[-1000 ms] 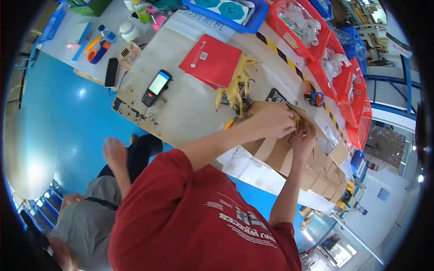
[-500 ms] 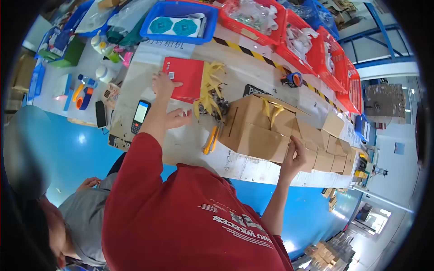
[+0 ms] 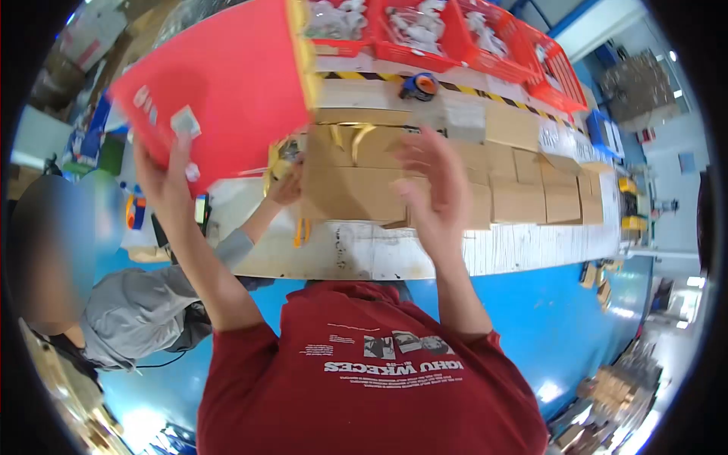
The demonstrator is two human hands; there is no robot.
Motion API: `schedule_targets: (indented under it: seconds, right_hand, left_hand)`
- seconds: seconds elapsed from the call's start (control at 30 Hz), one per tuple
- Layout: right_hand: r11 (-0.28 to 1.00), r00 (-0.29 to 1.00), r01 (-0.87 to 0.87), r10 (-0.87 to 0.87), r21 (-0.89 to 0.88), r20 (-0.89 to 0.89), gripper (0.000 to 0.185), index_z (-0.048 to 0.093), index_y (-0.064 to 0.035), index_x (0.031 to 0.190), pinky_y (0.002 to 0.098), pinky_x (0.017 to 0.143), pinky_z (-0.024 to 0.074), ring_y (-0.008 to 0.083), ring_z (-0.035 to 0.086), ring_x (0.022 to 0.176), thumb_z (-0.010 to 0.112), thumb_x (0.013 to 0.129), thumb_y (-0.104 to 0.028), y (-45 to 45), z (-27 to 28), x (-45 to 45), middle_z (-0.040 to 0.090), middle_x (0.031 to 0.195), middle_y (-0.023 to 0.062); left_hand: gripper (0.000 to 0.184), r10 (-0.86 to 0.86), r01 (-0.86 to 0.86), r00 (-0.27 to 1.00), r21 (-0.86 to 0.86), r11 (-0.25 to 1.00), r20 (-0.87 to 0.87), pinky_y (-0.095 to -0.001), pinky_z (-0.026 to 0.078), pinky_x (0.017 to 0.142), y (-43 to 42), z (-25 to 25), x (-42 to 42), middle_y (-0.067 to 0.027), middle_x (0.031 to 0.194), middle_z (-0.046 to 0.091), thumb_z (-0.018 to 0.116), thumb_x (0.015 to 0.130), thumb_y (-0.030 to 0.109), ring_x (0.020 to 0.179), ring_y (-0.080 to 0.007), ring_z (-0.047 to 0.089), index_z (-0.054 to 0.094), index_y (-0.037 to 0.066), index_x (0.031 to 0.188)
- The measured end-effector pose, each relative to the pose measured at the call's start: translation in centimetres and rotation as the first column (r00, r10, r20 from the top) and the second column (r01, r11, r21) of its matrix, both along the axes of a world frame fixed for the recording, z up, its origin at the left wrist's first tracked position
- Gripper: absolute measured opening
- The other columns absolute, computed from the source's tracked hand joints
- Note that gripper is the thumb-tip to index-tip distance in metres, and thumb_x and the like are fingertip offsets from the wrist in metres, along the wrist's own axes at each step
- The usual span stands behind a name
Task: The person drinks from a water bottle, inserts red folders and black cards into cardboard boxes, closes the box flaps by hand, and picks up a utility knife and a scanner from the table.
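My left hand (image 3: 168,171) grips the lower left part of a flat red paper bag (image 3: 227,91), which is lifted up close to the camera and blurred. A pale label shows on its face, and yellow runs along its right edge. My right hand (image 3: 436,186) is raised over the row of cardboard boxes, fingers spread and smeared by motion, with nothing visible in it. Below it stands an open brown cardboard box (image 3: 353,193) with yellow ribbons (image 3: 360,140) sticking up from it.
A co-worker's hand (image 3: 287,184) is beside the box's left end, near the yellow-handled scissors (image 3: 302,232). More cardboard boxes (image 3: 519,201) line up to the right. A tape roll (image 3: 419,86) and red baskets (image 3: 413,38) with plastic-wrapped items stand behind.
My left hand has raised the red bag off the table. My right hand has left the box's edge and risen over the boxes. The view has turned right, and a co-worker's arm now reaches in.
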State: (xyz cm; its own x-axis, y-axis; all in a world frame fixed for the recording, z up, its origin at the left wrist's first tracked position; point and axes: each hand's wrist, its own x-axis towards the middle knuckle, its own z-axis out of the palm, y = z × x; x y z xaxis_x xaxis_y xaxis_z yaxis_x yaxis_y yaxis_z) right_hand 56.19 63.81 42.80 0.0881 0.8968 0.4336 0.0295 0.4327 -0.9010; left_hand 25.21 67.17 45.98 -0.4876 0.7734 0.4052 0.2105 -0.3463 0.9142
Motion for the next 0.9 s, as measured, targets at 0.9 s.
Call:
schedule_targets:
  seconds: [0.9]
  right_hand:
    - [0.913,0.105,-0.251,-0.304,0.321,0.947,0.02,0.072,-0.0097,0.102,0.0369,0.068,0.0523,0.0276,0.067,0.071,0.064,0.085,-0.015,15.8,-7.4,19.4,0.073,0.092,0.0112]
  left_hand:
    - [0.032,-0.054,0.127,0.343,-0.011,0.992,-0.938,-0.04,0.052,0.079,2.2,-16.1,34.7,-0.0063,0.129,0.068,0.062,0.094,0.018,0.112,-0.0267,0.059,0.066,0.007,0.124]
